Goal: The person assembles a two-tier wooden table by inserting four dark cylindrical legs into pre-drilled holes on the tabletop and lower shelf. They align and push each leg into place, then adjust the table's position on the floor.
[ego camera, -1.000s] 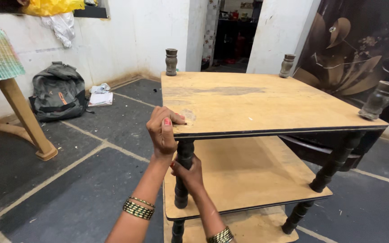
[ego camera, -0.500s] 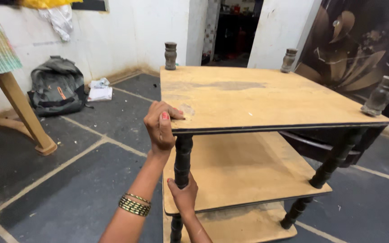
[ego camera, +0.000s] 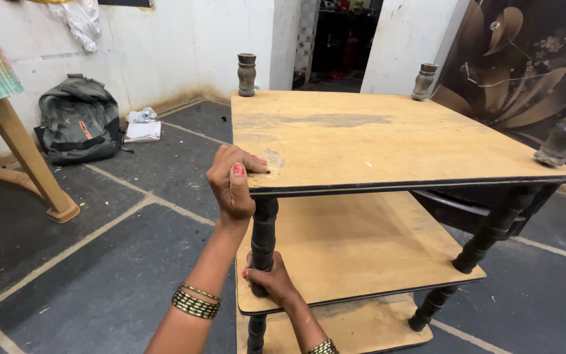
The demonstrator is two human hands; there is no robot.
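A three-tier wooden shelf stand with light plywood boards and dark turned posts stands in front of me. My left hand is closed over the near left corner of the top board. My right hand grips the dark turned post under that corner, just above the middle board. Short dark post tops stick up at the other three corners. A lowest board sits near the floor.
A grey backpack leans on the white wall at left, with papers beside it. A tan table leg stands at far left. Behind the stand are a doorway and a dark floral panel.
My right hand has slid down the post from mid-height to just above the middle board. My left hand stays on the corner. The view has shifted slightly.
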